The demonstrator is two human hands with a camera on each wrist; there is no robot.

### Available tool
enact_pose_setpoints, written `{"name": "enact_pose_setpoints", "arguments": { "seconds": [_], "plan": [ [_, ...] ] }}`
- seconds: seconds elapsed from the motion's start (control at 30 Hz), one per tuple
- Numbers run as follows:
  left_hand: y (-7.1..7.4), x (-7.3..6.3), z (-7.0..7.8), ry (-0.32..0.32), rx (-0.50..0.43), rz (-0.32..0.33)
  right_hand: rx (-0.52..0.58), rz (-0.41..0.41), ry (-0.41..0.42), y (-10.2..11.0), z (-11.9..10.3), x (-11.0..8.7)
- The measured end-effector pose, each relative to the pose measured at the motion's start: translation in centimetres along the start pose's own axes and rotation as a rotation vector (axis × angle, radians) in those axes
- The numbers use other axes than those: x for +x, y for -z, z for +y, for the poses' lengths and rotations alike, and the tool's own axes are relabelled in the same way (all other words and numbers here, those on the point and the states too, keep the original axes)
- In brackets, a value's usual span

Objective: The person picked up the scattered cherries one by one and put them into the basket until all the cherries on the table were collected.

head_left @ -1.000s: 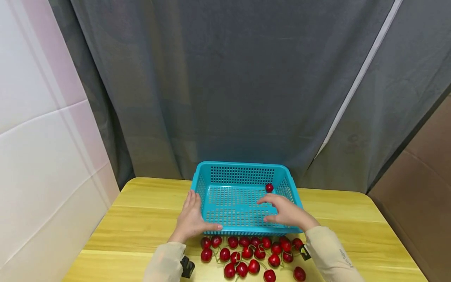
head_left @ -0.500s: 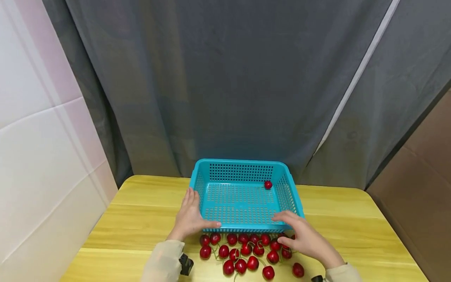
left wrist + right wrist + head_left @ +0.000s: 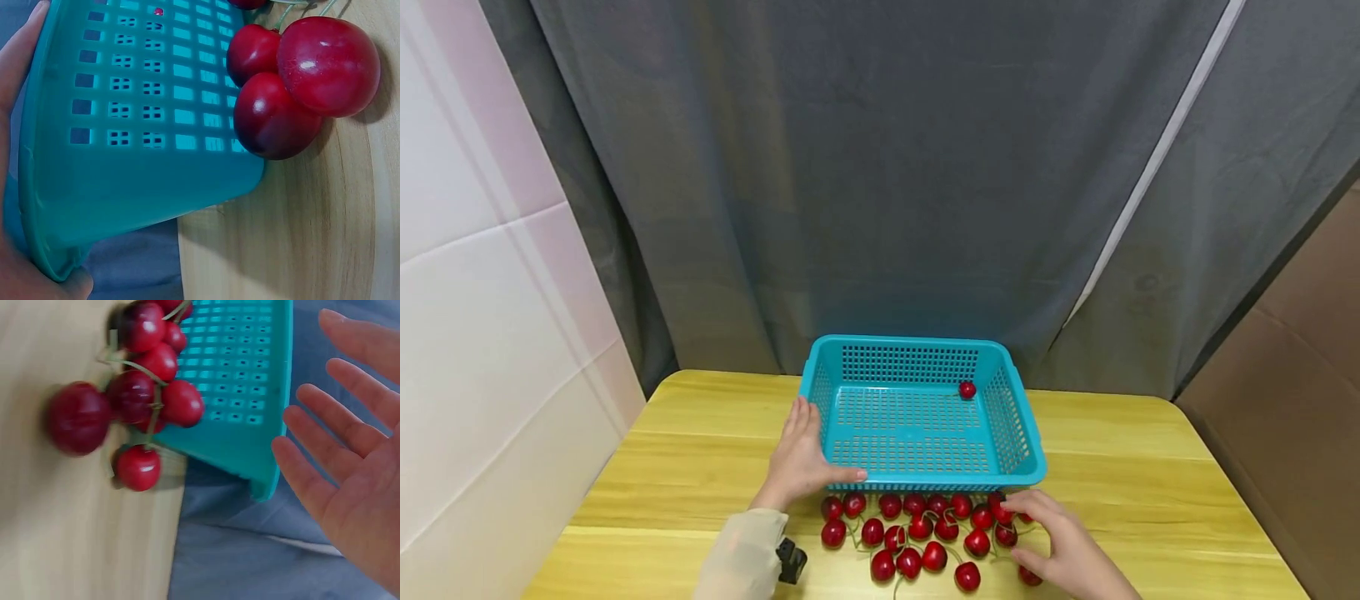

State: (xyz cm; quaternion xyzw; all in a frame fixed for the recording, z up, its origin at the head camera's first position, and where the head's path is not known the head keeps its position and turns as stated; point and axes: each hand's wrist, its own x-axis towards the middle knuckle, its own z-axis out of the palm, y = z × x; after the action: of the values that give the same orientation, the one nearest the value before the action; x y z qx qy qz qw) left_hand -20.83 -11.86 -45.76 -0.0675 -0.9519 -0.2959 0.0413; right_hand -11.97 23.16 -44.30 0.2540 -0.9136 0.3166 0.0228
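Observation:
A teal plastic basket stands on the wooden table with one cherry inside, near its back right corner. My left hand rests on the basket's front left corner, its thumb along the front rim and its straight fingers along the left side. Several red cherries with green stems lie on the table before the basket. My right hand hovers over the right end of these cherries, partly hiding a few. In the right wrist view its fingers are spread and hold nothing.
The wooden table extends to both sides of the basket. A grey curtain hangs close behind it. White panels stand on the left and a brown panel on the right.
My right hand has withdrawn from above the basket, moving toward me to the cherries' right end. My left hand stays at the basket's corner. The head view has shifted slightly.

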Motion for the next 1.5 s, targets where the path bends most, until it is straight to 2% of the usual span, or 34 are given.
{"name": "enact_pose_setpoints", "arguments": {
  "seconds": [0.07, 0.27, 0.4, 0.6, 0.77, 0.93, 1.23, 1.33, 1.5],
  "plan": [
    [0.0, 0.0, 0.0, 0.001, -0.004, -0.001, -0.005, 0.002, 0.010, -0.3, 0.5, -0.4],
    [0.0, 0.1, 0.0, 0.007, -0.008, 0.000, 0.043, -0.025, -0.031, -1.1, 1.8, -1.8],
    [0.0, 0.1, 0.0, 0.010, -0.007, 0.002, 0.028, 0.028, 0.008, -2.1, 2.6, -2.6],
    [0.0, 0.1, 0.0, 0.012, -0.011, 0.001, -0.003, 0.055, -0.034, -3.1, 3.6, -3.3],
    [-0.1, 0.1, 0.0, 0.009, -0.004, 0.005, -0.048, 0.131, 0.017, -4.1, 4.5, -3.6],
    [-0.2, 0.1, -0.2, 0.011, -0.003, 0.005, -0.057, 0.119, -0.024, -4.8, 5.1, -3.8],
    [-0.3, 0.1, -0.2, 0.005, 0.005, 0.019, -0.072, 0.168, -0.024, -5.8, 5.7, -3.7],
    [-0.3, 0.1, -0.1, -0.001, 0.004, 0.028, -0.066, 0.143, -0.064, -5.8, 5.6, -3.6],
    [-0.3, 0.1, -0.2, 0.001, 0.004, 0.023, 0.019, 0.041, -0.144, -5.7, 5.6, -3.4]
  ]
}}
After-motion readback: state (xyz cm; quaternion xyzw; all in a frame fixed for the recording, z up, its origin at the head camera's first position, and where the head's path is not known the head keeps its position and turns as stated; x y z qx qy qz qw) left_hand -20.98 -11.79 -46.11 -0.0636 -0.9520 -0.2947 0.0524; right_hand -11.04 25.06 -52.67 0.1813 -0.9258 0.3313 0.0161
